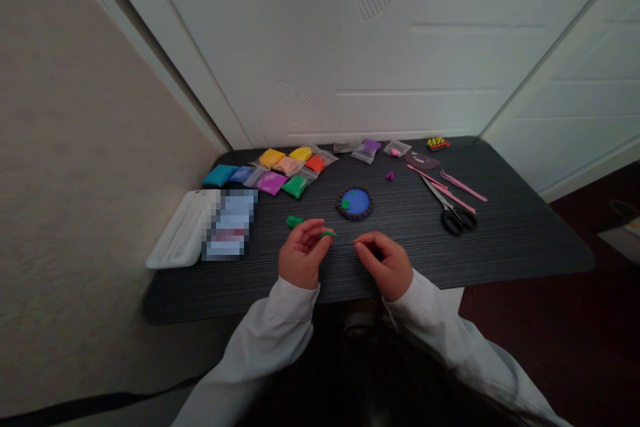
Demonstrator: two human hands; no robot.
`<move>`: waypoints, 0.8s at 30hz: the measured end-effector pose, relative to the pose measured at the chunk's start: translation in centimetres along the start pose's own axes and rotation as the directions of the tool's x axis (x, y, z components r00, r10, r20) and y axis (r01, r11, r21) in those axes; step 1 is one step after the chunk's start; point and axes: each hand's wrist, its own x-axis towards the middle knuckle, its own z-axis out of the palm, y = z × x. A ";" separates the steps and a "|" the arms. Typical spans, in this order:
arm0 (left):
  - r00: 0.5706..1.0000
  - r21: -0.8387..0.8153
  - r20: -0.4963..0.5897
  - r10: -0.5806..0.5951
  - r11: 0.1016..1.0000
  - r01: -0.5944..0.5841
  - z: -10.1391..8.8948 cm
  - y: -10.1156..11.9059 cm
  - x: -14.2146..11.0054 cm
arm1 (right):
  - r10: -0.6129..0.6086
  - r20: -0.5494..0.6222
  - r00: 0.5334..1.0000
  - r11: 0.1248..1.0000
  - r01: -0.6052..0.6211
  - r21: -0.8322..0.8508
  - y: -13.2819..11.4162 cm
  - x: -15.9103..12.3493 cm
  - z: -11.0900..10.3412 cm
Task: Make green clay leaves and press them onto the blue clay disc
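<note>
A thin strip of green clay (328, 233) is pinched between the thumb and fingers of my left hand (303, 255), low over the dark table. Across a small gap, my right hand (386, 263) has its thumb and index finger pressed together; whether anything tiny sits between them is hidden. Just beyond both hands lies a round clay piece (360, 203) with a blue middle, a brown beaded rim and small green patches. A lump of green clay (294, 221) rests on the table behind my left fingers.
Clay packets in several colours, including a green packet (295, 185), lie at the back left beside a white tray (184, 230). To the right are black-handled scissors (454, 217), pink tweezers (465, 187) and pink tools. A purple clay bit (390, 175) sits beyond the round piece.
</note>
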 end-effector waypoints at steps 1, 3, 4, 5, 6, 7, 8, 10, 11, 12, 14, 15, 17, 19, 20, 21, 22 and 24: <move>1.000 -0.004 -0.002 0.004 1.000 -0.004 0.0 0.0 0.0 | 0.001 0.000 1.000 1.000 -0.001 0.000 0.0 0.0 0.0; 1.000 -0.013 -0.005 0.010 1.000 -0.010 0.0 -0.2 0.0 | 0.001 0.003 1.000 1.000 -0.001 -0.001 0.0 0.0 0.0; 1.000 -0.016 -0.005 0.013 1.000 -0.013 0.0 -0.2 0.1 | 0.001 0.005 1.000 1.000 -0.001 -0.002 0.1 0.0 0.0; 1.000 -0.018 -0.006 0.016 1.000 -0.016 0.0 -0.3 0.1 | 0.000 0.007 1.000 1.000 0.000 -0.003 0.1 0.0 0.0; 1.000 -0.019 -0.007 0.020 1.000 -0.020 0.0 -0.3 0.1 | -0.001 0.007 1.000 1.000 0.001 -0.004 0.1 0.0 0.0; 1.000 -0.019 -0.005 0.024 1.000 -0.024 0.0 -0.4 0.1 | -0.002 0.005 1.000 1.000 0.002 -0.004 0.1 -0.1 0.1; 1.000 -0.020 -0.002 0.027 0.999 -0.027 -0.1 -0.4 0.1 | -0.004 0.003 1.000 1.000 0.004 -0.003 0.1 -0.1 0.1; 1.000 -0.030 -0.004 0.031 0.999 -0.031 -0.1 -0.5 0.1 | -0.007 0.003 1.000 1.000 0.007 -0.001 0.1 -0.1 0.1; 1.000 -0.033 -0.005 0.031 0.999 -0.031 -0.1 -0.5 0.1 | -0.007 0.005 1.000 1.000 0.007 0.000 0.2 -0.1 0.1; 1.000 -0.036 -0.006 0.029 0.999 -0.029 -0.1 -0.5 0.1 | -0.007 0.008 1.000 1.000 0.007 0.001 0.2 -0.1 0.1; 1.000 -0.036 -0.006 0.027 0.999 -0.027 -0.2 -0.5 0.1 | -0.006 0.011 1.000 1.000 0.006 0.004 0.2 -0.1 0.1; 1.000 -0.035 -0.005 0.027 0.999 -0.027 -0.2 -0.5 0.1 | -0.005 0.012 1.000 1.000 0.005 0.005 0.2 0.0 0.1; 1.000 -0.033 -0.003 0.030 0.999 -0.030 -0.2 -0.5 0.1 | -0.001 0.013 1.000 1.000 0.001 0.005 0.1 0.0 0.0; 0.999 -0.025 -0.002 0.036 0.999 -0.036 -0.2 -0.4 0.1 | 0.001 0.015 1.000 1.000 -0.001 0.000 0.1 0.0 0.0; 0.999 -0.019 0.000 0.037 0.999 -0.037 -0.2 -0.4 0.1 | 0.001 0.016 1.000 1.000 -0.001 -0.002 0.1 0.0 -0.1; 0.999 -0.012 0.003 0.039 0.999 -0.039 -0.2 -0.4 0.1 | 0.001 0.017 1.000 1.000 -0.001 -0.002 0.1 0.0 -0.1; 0.999 -0.008 0.005 0.041 0.999 -0.041 -0.2 -0.4 0.1 | 0.001 0.016 1.000 1.000 -0.001 -0.001 0.1 -0.1 -0.1; 0.999 -0.009 0.006 0.042 0.999 -0.042 -0.2 -0.5 0.1 | -0.001 0.015 1.000 1.000 0.001 0.003 0.1 -0.1 -0.1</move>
